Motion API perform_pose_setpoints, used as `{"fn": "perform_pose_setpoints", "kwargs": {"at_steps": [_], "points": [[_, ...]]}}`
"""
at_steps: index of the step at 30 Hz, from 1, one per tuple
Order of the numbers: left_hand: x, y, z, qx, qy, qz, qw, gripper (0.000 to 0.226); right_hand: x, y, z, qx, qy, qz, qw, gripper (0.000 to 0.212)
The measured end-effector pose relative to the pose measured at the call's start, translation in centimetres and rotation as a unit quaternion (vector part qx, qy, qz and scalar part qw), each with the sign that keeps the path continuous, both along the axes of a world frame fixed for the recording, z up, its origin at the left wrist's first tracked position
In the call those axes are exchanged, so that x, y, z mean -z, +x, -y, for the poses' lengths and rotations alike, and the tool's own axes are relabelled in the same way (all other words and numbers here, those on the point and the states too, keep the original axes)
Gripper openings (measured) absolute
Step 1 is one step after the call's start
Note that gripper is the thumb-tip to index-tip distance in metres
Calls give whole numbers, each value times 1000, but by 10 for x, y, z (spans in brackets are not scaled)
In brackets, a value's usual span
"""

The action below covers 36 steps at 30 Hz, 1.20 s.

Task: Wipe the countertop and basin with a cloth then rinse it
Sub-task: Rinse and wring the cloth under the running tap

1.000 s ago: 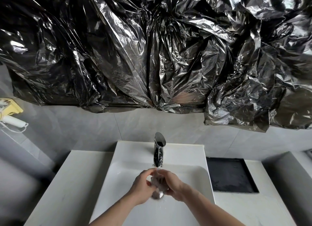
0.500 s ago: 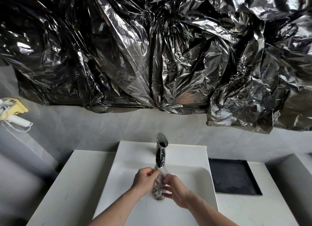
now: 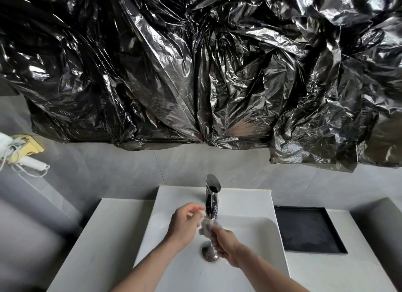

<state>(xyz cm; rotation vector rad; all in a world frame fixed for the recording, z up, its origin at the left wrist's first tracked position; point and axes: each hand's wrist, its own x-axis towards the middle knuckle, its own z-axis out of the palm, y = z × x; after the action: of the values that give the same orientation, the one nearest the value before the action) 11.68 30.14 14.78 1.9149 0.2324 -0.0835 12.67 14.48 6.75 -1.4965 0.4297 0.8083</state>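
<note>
Since 0.5 s ago the left hand (image 3: 185, 223) has let go of the cloth (image 3: 207, 226) and lifted, fingers loose (holding nothing). Right hand (image 3: 225, 245) grips the wet cloth under the faucet (image 3: 211, 199), above the basin (image 3: 256, 233) drain (image 3: 208, 251).

no readable text anywhere, no labels or brand marks on faucet (image 3: 212, 199), basin (image 3: 250, 230), black plastic sheeting (image 3: 195, 63), yellow wall holder (image 3: 28, 149) too small to tell
</note>
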Motion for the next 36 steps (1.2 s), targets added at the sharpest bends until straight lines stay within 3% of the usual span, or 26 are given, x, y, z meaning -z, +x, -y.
{"fn": "perform_pose_setpoints", "kwargs": {"at_steps": [3,7,13,21,28,33,36], "points": [[-26,6,12,17,61,93,994,28,-9,0,-1,-25,-7,12,1000,29],[-43,12,25,122,195,152,961,59,-23,-2,1,-35,-15,34,999,15],[-44,14,33,222,347,138,901,74,-25,-8,10,-9,-43,71,996,32],[-42,8,33,235,387,137,881,74,-38,-23,33,-84,-85,167,979,16],[-32,-54,19,245,323,172,898,73,-67,-37,60,-126,-75,175,973,11],[-34,-83,7,372,392,192,819,85,-105,-43,65,-218,12,129,967,26],[-40,-78,7,396,429,215,783,85,-129,-44,54,-287,78,97,950,35]]}}
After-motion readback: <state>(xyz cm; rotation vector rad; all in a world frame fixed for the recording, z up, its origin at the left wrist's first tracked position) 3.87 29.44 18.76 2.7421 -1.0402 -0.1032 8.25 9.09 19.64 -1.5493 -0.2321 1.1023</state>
